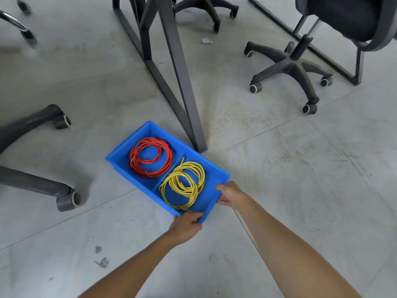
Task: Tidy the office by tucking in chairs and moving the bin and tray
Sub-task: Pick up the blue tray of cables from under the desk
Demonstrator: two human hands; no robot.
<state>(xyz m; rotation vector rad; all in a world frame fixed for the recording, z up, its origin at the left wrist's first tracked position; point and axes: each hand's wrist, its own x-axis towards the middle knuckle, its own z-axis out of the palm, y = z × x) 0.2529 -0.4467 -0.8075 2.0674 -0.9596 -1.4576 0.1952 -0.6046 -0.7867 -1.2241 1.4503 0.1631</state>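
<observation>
Down on the grey concrete floor point(279, 190), just beside the foot of a dark metal bench leg point(184, 100), sits the blue tray point(120, 154), split by a divider into two compartments: a red cable coil point(150, 158) lies in the far one and a yellow cable coil point(182, 186) in the near one. From the head view, both of the person's bare arms reach down to the tray's near end. The left hand point(185, 227) grips the near corner, its fingers curled over the rim; the right hand point(231, 193) holds the end wall at the other near corner, thumb on top and fingers wrapped beneath. A black office chair point(300, 67) stands well apart at the upper right, and other chair legs with castors point(64, 198) show at the left. This looks like the tray-moving step, with the grasp just taken. Next, I judge, comes a level lift or slide, keeping both coils from spilling and steering clear of the bench leg.
</observation>
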